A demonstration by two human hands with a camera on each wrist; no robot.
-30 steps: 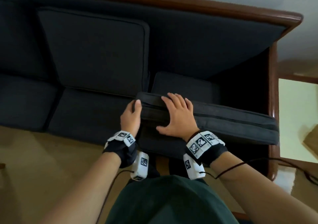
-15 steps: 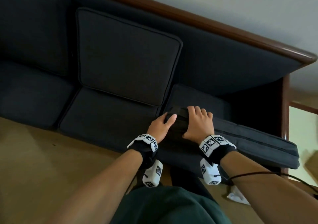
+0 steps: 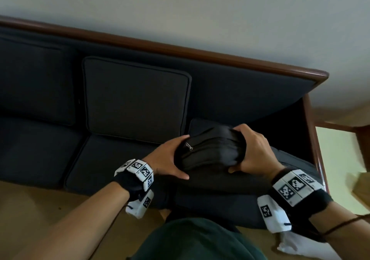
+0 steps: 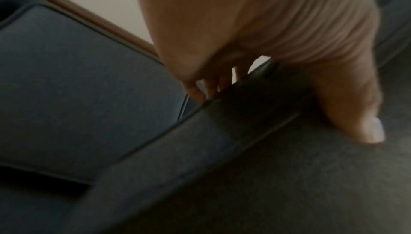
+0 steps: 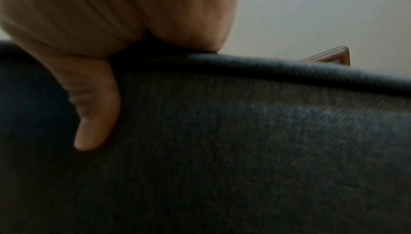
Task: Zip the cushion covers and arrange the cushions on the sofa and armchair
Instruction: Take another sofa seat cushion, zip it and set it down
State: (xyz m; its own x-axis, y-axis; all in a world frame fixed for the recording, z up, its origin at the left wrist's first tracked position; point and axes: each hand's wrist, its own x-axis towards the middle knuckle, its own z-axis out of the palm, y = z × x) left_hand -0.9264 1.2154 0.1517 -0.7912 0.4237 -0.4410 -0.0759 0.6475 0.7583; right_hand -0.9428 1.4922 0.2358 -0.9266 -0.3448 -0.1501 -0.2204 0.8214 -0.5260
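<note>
A dark cushion lies over the right end of the sofa, with its near corner bunched up between both hands. My left hand grips the corner's left side, thumb underneath, fingers over the top edge. My right hand grips the right side, fingers curled over the far edge. A small silver zip pull shows on the cushion's end face beside my left fingers. In the left wrist view my thumb presses the cushion fabric. In the right wrist view my thumb lies against the cushion.
A square back cushion leans upright at the sofa's middle, another at the left. A wooden rail tops the sofa back, a wooden arm ends it at the right. Tan floor lies in front. White cloth lies by my right wrist.
The cushion's corner has been lifted and squeezed between both hands. My right hand went from lying flat on the edge to gripping its right side. The view tilted upward.
</note>
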